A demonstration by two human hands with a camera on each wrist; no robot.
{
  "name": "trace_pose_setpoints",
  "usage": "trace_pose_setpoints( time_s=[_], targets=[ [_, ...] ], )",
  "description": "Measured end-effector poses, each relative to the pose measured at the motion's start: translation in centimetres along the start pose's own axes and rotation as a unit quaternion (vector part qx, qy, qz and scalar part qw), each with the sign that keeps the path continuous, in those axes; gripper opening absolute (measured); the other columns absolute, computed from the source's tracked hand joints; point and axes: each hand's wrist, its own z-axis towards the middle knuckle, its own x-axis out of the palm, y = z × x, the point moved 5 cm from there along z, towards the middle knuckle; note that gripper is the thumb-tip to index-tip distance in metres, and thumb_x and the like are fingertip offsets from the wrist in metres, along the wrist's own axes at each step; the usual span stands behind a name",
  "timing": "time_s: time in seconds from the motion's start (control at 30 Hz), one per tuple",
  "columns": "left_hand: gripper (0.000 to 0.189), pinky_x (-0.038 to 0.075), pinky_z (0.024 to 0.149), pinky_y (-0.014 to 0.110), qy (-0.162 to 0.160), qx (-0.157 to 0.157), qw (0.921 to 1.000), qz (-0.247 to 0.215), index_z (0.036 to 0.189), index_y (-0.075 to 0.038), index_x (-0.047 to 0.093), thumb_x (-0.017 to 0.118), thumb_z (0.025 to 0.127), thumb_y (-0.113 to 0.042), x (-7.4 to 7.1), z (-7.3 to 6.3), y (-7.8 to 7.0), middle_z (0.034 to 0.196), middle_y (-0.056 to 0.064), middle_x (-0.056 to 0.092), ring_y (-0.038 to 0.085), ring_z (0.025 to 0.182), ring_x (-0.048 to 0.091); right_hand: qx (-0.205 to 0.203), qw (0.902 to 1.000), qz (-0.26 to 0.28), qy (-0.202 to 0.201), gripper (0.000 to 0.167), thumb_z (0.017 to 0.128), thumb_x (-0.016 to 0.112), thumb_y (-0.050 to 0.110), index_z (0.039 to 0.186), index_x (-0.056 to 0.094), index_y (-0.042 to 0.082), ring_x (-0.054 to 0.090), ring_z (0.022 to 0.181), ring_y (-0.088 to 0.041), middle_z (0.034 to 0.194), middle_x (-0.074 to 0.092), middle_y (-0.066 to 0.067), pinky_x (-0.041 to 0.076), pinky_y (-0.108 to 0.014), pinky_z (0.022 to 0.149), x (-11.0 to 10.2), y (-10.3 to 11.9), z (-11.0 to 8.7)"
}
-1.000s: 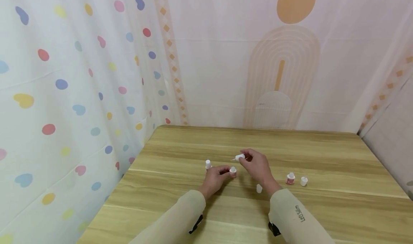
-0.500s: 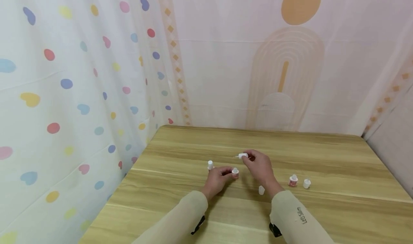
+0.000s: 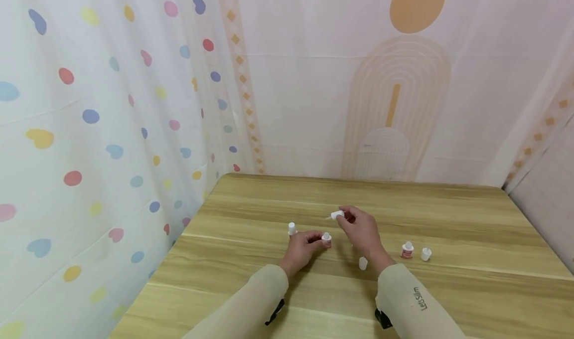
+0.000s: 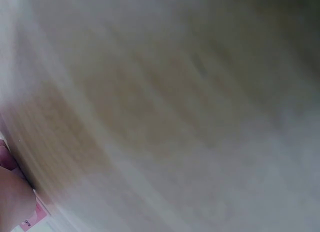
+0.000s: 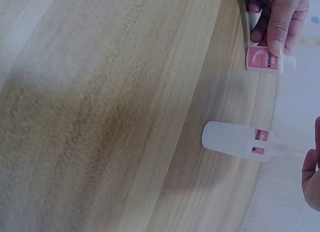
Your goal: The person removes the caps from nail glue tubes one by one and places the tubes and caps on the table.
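Note:
My left hand (image 3: 301, 252) grips a small bottle (image 3: 326, 241), held upright with its neck uncovered. The bottle's pink label (image 5: 262, 58) shows below the thumb in the right wrist view. Above and to the right, my right hand (image 3: 360, 229) pinches a white cap (image 3: 338, 214) between thumb and fingers. A thin brush-like stem points left and slightly down from it, apart from the bottle. In the left wrist view only part of the left hand (image 4: 15, 197) shows at the lower left, the rest blurred. At the right wrist view's edge the right hand (image 5: 312, 177) is partly cut off.
A white-capped bottle (image 3: 292, 228) stands behind my left hand, partly hidden. Beside my right wrist stands a white tapered piece (image 3: 363, 263). Farther right are an uncapped pink-labelled bottle (image 3: 407, 251) and a loose white cap (image 3: 426, 254) on the wooden table (image 3: 251, 299). Patterned curtains hang behind.
My right hand has risen slightly with the white cap, away from the bottle, and the stem's tilt has shifted a little. The left hand keeps its grip. The head view has shifted slightly.

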Motion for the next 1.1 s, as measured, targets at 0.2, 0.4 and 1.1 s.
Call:
trace_pose_setpoints(
  time_s=[0.2, 0.4, 1.1],
  targets=[
    [0.013, 0.052, 0.089, 0.037, 0.000, 0.007, 1.0000, -0.002, 0.099, 0.009, 0.072, 0.063, 0.095, 0.001, -0.1, -0.3, -0.8, 0.094, 0.021, 0.073, 0.034, 0.098, 0.068, 0.001, 1.0000, -0.002, -0.003, 0.017, 0.093, 0.070, 0.019, 0.106, 0.071, 0.008, 0.060, 0.084, -0.017, 0.092, 0.067, -0.002, 0.049, -0.032, 0.075, 0.0, -0.1, -0.1],
    [0.013, 0.051, 0.089, 0.030, 0.001, -0.008, 1.0000, 0.006, 0.099, -0.001, 0.076, 0.065, 0.095, -0.009, 0.1, 0.5, 1.5, 0.093, 0.008, 0.075, 0.018, 0.096, 0.068, 0.002, 1.0000, 0.004, -0.007, 0.017, 0.092, 0.069, 0.018, 0.106, 0.070, 0.008, 0.060, 0.084, -0.018, 0.093, 0.067, -0.003, 0.049, -0.032, 0.073, 0.0, -0.1, 0.0],
    [0.012, 0.051, 0.088, 0.029, -0.001, -0.028, 0.9996, -0.007, 0.098, -0.005, 0.076, 0.068, 0.094, -0.013, 0.1, 0.6, 2.1, 0.092, 0.004, 0.075, 0.015, 0.095, 0.068, 0.034, 0.9993, 0.003, -0.014, 0.024, 0.088, 0.066, 0.013, 0.112, 0.071, 0.007, 0.058, 0.078, -0.019, 0.095, 0.067, -0.006, 0.047, -0.026, 0.051, -0.5, -0.4, -0.3]
  ],
)
